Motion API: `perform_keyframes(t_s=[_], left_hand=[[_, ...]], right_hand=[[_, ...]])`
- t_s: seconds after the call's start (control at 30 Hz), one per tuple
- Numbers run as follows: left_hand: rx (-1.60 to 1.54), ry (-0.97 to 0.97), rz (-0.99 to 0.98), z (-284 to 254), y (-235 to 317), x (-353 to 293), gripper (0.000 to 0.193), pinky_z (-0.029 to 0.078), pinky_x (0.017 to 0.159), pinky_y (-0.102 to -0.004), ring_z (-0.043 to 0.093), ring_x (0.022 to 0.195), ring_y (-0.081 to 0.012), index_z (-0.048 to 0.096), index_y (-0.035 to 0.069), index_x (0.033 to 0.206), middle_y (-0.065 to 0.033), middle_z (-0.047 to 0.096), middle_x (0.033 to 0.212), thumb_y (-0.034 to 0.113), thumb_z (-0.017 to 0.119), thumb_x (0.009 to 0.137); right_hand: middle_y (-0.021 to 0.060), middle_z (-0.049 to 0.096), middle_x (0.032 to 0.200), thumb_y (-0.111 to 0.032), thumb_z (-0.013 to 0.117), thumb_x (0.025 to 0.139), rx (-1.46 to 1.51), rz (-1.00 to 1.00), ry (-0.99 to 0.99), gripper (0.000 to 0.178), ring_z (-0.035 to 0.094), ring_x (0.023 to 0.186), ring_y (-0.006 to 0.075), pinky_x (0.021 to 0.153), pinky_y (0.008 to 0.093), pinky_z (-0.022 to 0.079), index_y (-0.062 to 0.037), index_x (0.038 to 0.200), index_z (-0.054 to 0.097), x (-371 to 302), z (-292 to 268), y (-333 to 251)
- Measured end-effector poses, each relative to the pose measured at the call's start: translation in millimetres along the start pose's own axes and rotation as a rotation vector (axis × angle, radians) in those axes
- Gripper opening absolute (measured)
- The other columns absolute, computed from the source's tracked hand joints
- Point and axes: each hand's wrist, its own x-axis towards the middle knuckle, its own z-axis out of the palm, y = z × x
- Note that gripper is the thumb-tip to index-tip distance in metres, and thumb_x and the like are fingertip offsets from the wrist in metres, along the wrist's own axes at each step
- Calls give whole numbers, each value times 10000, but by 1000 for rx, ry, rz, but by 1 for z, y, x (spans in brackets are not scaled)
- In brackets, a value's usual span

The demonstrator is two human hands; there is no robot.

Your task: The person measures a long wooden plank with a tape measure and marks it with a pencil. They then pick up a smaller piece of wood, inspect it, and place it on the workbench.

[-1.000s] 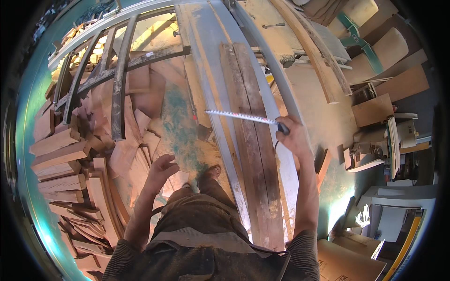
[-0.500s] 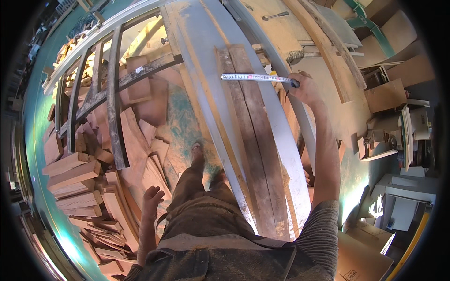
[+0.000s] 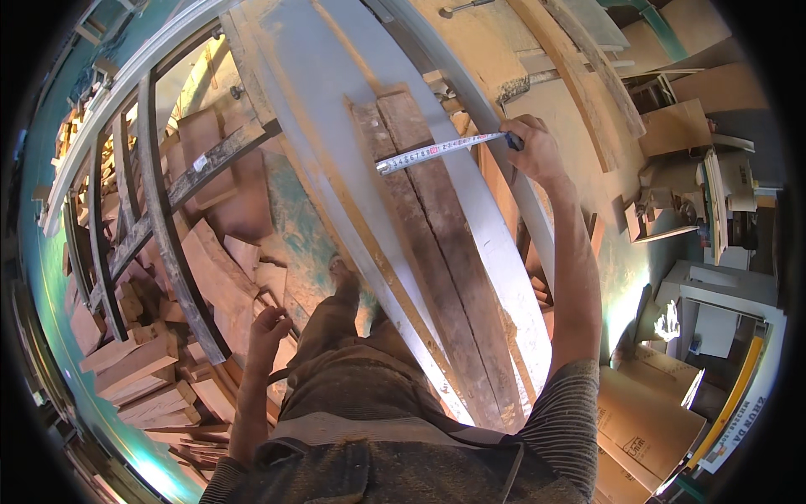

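At the lower edge of the frame are the person's dusty trousers (image 3: 361, 378). Left of them, the left hand (image 3: 269, 326) hangs with fingers curled inward; how far they close cannot be told. At lower right lies a cardboard box (image 3: 645, 420).

Two rough brown planks (image 3: 462, 244) lie side by side, running from lower centre to upper centre, on a pale metal counter (image 3: 302, 50). Right of their far part, the right hand (image 3: 535, 149) is clamped on the dark end of a tape measure (image 3: 437, 151). Its white blade stretches left across both planks, tip near the left plank's outer edge; whether it touches the wood cannot be told.

Cut wood blocks (image 3: 151, 361) are heaped at lower left, with a dark barred frame (image 3: 154, 176) above them. Long timbers (image 3: 571, 92) lie at upper right.
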Motion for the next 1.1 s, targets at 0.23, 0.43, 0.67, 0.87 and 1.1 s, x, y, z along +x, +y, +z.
perform_keyframes(t_s=[0.23,0.43,0.67,0.87,1.1], left_hand=[[98,16,2,14,26,0,237,476,713,-255,600,826,-73,655,12,1133,14,645,981,55,738,915],[200,-59,135,39,8,4,344,515,813,-278,647,894,-124,612,-49,1190,-34,663,997,93,745,906],[299,-183,252,100,11,-37,326,525,756,-287,660,890,-134,595,-45,1199,-66,678,911,115,695,934],[466,-202,385,103,-56,-73,348,519,773,-311,664,907,-141,604,-29,1178,-89,670,946,156,731,911],[471,-352,461,135,-80,-105,331,509,731,-375,656,810,-196,602,-11,1074,-137,640,863,218,743,881]], right_hand=[[109,692,1039,-88,773,778,61,-26,106,312,645,1047,310,898,408,533,-63,1087,734,-12,2,-3],[67,662,1033,-122,672,807,888,469,84,389,605,975,168,866,317,488,-25,1184,687,-84,-37,-39],[116,671,991,-222,594,858,946,826,233,756,594,817,151,733,258,482,52,1538,414,-243,-74,-18],[100,673,989,-300,647,955,1185,986,295,453,662,760,192,704,347,548,-10,1302,632,-435,-73,41],[35,709,999,-378,619,1016,1305,1095,735,350,665,789,133,590,264,499,-118,1249,650,-603,-95,-12]])
